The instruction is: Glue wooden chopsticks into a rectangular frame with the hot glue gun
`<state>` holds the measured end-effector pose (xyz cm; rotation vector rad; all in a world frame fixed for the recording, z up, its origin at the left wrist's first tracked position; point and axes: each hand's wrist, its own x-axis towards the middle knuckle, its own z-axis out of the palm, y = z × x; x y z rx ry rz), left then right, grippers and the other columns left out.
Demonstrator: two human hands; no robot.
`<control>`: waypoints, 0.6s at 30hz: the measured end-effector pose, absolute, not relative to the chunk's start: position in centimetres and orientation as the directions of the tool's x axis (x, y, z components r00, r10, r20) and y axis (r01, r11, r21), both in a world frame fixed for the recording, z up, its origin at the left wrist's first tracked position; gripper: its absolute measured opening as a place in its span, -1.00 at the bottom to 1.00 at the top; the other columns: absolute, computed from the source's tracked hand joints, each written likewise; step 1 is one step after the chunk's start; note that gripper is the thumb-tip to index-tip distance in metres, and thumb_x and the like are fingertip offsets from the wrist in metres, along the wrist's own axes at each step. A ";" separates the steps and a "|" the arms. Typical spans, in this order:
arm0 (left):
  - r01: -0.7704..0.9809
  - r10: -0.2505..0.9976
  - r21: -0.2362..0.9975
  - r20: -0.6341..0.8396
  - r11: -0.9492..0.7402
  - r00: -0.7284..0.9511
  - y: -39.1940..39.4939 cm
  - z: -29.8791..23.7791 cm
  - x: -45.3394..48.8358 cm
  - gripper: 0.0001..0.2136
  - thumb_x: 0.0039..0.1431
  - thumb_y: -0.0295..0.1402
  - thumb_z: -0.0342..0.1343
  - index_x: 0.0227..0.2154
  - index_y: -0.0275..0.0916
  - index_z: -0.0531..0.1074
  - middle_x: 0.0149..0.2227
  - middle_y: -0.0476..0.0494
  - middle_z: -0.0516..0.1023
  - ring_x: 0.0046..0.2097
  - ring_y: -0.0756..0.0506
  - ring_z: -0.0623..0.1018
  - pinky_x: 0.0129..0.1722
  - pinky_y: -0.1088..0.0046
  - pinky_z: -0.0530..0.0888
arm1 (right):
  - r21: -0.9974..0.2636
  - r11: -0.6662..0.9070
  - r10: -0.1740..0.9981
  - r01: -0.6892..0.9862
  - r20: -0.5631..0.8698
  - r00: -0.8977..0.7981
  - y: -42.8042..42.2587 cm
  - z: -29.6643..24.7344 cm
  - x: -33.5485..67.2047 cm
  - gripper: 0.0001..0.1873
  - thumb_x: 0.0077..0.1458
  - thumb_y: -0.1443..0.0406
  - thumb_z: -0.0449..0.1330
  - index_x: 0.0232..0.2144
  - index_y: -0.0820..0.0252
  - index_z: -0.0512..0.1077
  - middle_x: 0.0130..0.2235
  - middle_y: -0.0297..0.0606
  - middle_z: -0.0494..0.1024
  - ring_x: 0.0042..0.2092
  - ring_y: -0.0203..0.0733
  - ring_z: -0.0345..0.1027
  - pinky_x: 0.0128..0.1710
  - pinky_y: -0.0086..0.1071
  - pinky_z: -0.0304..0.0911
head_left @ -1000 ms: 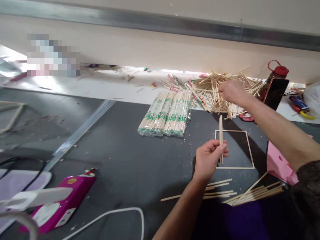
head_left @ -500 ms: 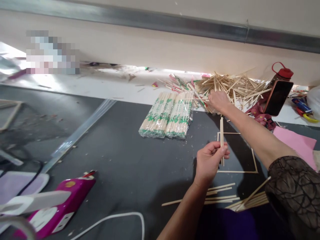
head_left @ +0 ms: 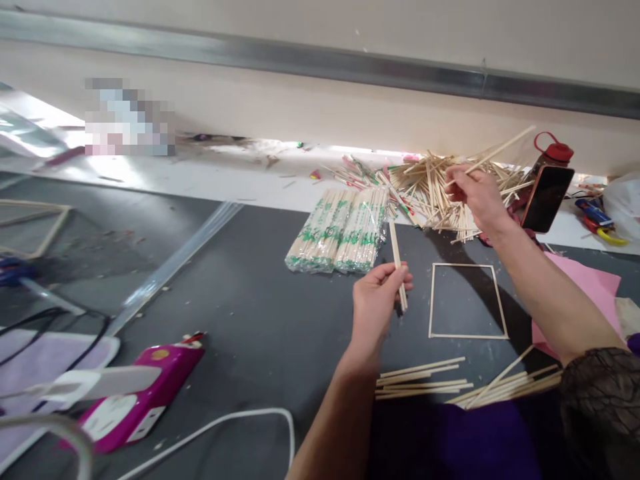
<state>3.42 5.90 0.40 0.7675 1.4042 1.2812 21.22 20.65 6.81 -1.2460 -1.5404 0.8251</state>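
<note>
My left hand (head_left: 375, 297) is closed around a few wooden chopsticks (head_left: 395, 243), held upright over the dark table just right of the wrapped packs. Above the heap of loose chopsticks (head_left: 425, 179) at the back, my right hand (head_left: 477, 195) pinches a single chopstick (head_left: 511, 143) that slants up to the right. Two clear-wrapped packs of chopsticks (head_left: 336, 230) with green print lie side by side. Between my arms, a square frame of thin sticks (head_left: 469, 336) rests flat on the table. Loose chopsticks (head_left: 425, 385) lie near my body, in two groups.
A dark phone (head_left: 549, 200) leans against a red-capped bottle (head_left: 557, 151) at the back right. Pink paper (head_left: 580, 287) lies under my right forearm. On the left are a magenta power strip (head_left: 145, 393), a white cable (head_left: 240, 415) and another stick frame (head_left: 53, 230).
My right hand has lifted from the heap, moving right with a chopstick raised in it. My left hand has shifted left with its chopsticks, uncovering the square frame.
</note>
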 end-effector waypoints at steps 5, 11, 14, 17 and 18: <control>0.177 0.938 0.941 -0.241 0.289 -0.249 7.0 -0.9 1.3 -0.73 -0.03 -0.20 0.20 -0.32 -0.29 0.53 -0.56 -0.01 0.48 -0.58 -0.02 0.49 -0.63 0.56 0.30 | -0.967 0.013 1.000 -0.254 0.014 -0.003 17.6 5.1 23.6 -0.86 0.18 0.25 0.05 -0.28 0.17 0.37 -0.35 -0.36 0.45 -0.41 -0.41 0.34 -0.39 -0.51 0.31; 0.689 0.973 0.689 -0.120 0.224 -0.196 7.1 -1.0 1.5 -0.72 0.10 -0.34 0.09 -0.12 -0.24 0.51 -0.48 -0.06 0.57 -0.47 -0.06 0.55 -0.38 0.48 0.38 | -0.904 -0.047 0.999 -0.425 -0.046 -0.013 14.5 3.7 24.2 -0.88 0.08 0.26 0.15 -0.29 0.13 0.39 -0.41 -0.41 0.46 -0.47 -0.41 0.31 -0.45 -0.52 0.30; 0.797 0.980 0.571 -0.094 0.198 -0.176 6.9 -0.5 2.1 -0.72 0.12 -0.34 0.08 -0.10 -0.21 0.51 -0.38 -0.12 0.61 -0.32 -0.13 0.57 -0.28 0.43 0.38 | -0.928 0.004 0.999 -0.373 0.023 -0.045 13.1 4.0 24.0 -0.86 0.06 0.22 0.15 -0.29 0.10 0.39 -0.40 -0.40 0.46 -0.45 -0.38 0.31 -0.40 -0.47 0.32; 0.845 0.987 0.513 -0.021 0.148 -0.160 6.3 0.1 2.5 -0.76 0.12 -0.30 0.10 -0.17 -0.15 0.55 -0.26 -0.18 0.62 -0.16 -0.21 0.55 -0.22 0.36 0.38 | -0.935 0.005 0.996 -0.355 0.038 -0.085 11.7 4.6 23.5 -0.86 0.04 0.23 0.14 -0.30 0.10 0.41 -0.40 -0.38 0.45 -0.44 -0.36 0.30 -0.39 -0.45 0.31; 0.841 0.986 0.528 0.037 0.117 -0.161 6.1 0.4 2.6 -0.78 0.11 -0.30 0.11 -0.21 -0.15 0.57 -0.21 -0.20 0.61 -0.11 -0.23 0.52 -0.20 0.35 0.39 | -0.927 -0.007 0.995 -0.376 0.030 -0.094 11.3 4.8 23.2 -0.86 0.02 0.24 0.14 -0.31 0.10 0.42 -0.40 -0.37 0.45 -0.44 -0.36 0.30 -0.40 -0.45 0.31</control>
